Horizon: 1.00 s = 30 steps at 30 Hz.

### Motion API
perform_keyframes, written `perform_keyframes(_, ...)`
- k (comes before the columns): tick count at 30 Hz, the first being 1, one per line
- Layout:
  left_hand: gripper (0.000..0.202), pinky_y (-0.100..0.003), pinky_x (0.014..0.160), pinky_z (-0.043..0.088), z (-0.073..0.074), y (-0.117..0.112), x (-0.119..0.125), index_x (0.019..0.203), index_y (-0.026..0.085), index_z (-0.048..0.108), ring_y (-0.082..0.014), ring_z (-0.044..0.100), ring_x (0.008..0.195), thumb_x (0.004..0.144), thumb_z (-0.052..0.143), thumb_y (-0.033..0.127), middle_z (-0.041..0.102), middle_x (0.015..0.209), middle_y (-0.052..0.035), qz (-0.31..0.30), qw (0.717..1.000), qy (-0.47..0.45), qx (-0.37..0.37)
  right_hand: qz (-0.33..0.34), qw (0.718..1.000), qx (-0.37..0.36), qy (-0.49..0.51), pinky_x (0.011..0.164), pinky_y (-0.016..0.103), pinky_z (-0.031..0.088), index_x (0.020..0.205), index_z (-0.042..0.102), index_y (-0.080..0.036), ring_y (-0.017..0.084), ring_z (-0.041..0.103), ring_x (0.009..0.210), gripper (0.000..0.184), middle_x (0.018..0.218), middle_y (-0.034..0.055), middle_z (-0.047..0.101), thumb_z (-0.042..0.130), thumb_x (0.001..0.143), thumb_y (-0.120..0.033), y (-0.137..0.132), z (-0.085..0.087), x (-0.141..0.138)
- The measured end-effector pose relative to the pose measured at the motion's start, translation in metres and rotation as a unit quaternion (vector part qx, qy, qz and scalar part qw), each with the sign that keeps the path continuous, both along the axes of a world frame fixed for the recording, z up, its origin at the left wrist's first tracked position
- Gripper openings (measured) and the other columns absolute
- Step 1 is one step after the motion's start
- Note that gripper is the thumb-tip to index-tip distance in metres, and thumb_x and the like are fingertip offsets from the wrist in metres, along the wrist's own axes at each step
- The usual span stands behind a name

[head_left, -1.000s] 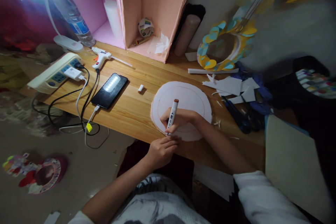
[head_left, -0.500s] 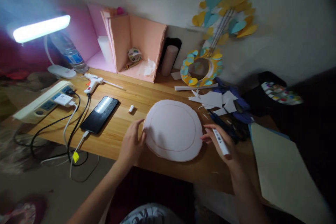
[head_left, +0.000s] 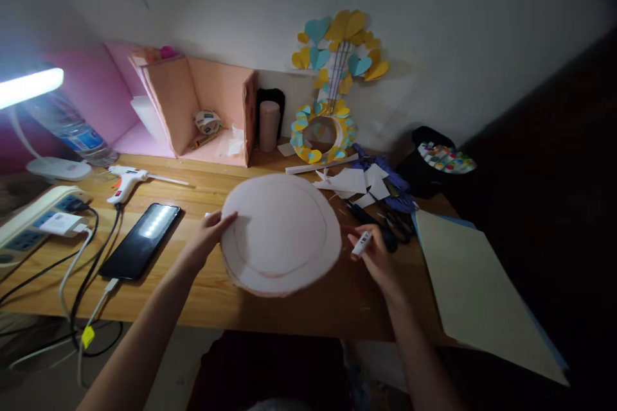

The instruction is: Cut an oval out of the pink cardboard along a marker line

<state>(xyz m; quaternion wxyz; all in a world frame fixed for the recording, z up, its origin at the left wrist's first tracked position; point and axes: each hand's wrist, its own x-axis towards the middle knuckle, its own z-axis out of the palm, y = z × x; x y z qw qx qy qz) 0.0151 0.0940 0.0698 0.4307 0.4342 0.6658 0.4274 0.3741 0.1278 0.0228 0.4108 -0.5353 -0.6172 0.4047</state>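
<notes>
A round, pale foam-board disc (head_left: 284,231) with a brown ring drawn near its rim is in front of me, over the wooden table. My left hand (head_left: 207,239) grips its left edge, thumb on the upper face and fingers out of sight. Beyond the right edge, my right hand (head_left: 380,260) has its fingers closed around a white marker (head_left: 362,244). Whether these fingers touch the disc I cannot tell. A small white cap (head_left: 207,214) peeks out behind my left hand.
A phone (head_left: 142,241), a glue gun (head_left: 128,183) and a power strip (head_left: 29,225) with cables lie left. Behind stand a pink foam-board shelf (head_left: 171,103) and a heart-covered paper guitar shape (head_left: 295,135). Paper scraps (head_left: 349,181), scissors (head_left: 398,225) and large sheets (head_left: 472,282) are right.
My left hand has taken hold of the disc, which is now raised and tilted. The marker in my right hand has turned. The whole view has shifted to the right.
</notes>
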Motion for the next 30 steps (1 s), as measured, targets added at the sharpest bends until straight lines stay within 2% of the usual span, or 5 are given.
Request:
perform_keyframes(4, 0.048, -0.024, 0.069, 0.054, 0.008, -0.029, 0.004, 0.103, 0.013, 0.065, -0.0205, 0.066, 0.089, 0.064, 0.075, 0.039, 0.070, 0.100, -0.0092, 0.161, 0.971, -0.169, 0.053, 0.174, 0.952, 0.042, -0.247, 0.073, 0.032, 0.047, 0.086, 0.056, -0.022, 0.019, 0.060, 0.076, 0.014, 0.082, 0.0039, 0.061, 0.052, 0.076, -0.013, 0.036, 0.021, 0.013)
perform_keyframes(9, 0.038, -0.025, 0.078, 0.056, 0.018, -0.046, 0.031, 0.095, 0.019, 0.070, -0.0251, 0.060, 0.112, 0.058, 0.079, 0.017, 0.068, 0.112, -0.0069, 0.280, 0.924, -0.256, 0.051, 0.147, 0.953, 0.074, -0.254, 0.090, 0.043, 0.040, 0.096, 0.064, -0.019, 0.028, 0.055, 0.102, 0.028, 0.101, 0.0135, 0.061, 0.046, 0.078, -0.007, 0.062, 0.027, -0.013)
perform_keyframes(20, 0.041, -0.036, 0.098, 0.048, -0.017, -0.039, 0.089, 0.107, 0.017, 0.066, -0.0260, 0.056, 0.117, 0.070, 0.076, 0.030, 0.067, 0.116, -0.0096, 0.217, 0.933, -0.284, 0.035, 0.190, 0.969, -0.068, 0.141, 0.063, 0.031, 0.055, 0.096, 0.050, -0.022, 0.016, 0.065, 0.065, 0.025, 0.075, 0.0010, 0.063, 0.050, 0.087, -0.046, 0.012, 0.036, -0.090)
perform_keyframes(26, 0.042, -0.038, 0.106, 0.039, -0.016, -0.048, 0.043, 0.111, 0.021, 0.064, -0.0254, 0.048, 0.126, 0.070, 0.073, 0.020, 0.067, 0.117, -0.0067, 0.233, 0.931, -0.280, 0.012, 0.194, 0.978, -0.069, 0.029, 0.056, 0.029, 0.051, 0.074, 0.054, -0.022, 0.016, 0.062, 0.056, 0.028, 0.063, -0.0007, 0.062, 0.059, 0.080, -0.049, 0.039, 0.037, -0.059)
perform_keyframes(30, 0.048, -0.036, 0.106, 0.037, -0.017, -0.047, 0.047, 0.121, 0.021, 0.057, -0.0240, 0.049, 0.125, 0.075, 0.070, 0.023, 0.058, 0.130, -0.0060, 0.236, 0.939, -0.249, 0.000, 0.028, 0.997, -0.028, -0.072, 0.081, 0.036, 0.049, 0.096, 0.059, -0.021, 0.021, 0.063, 0.091, 0.017, 0.097, 0.0079, 0.066, 0.049, 0.087, -0.031, 0.061, 0.036, -0.016)
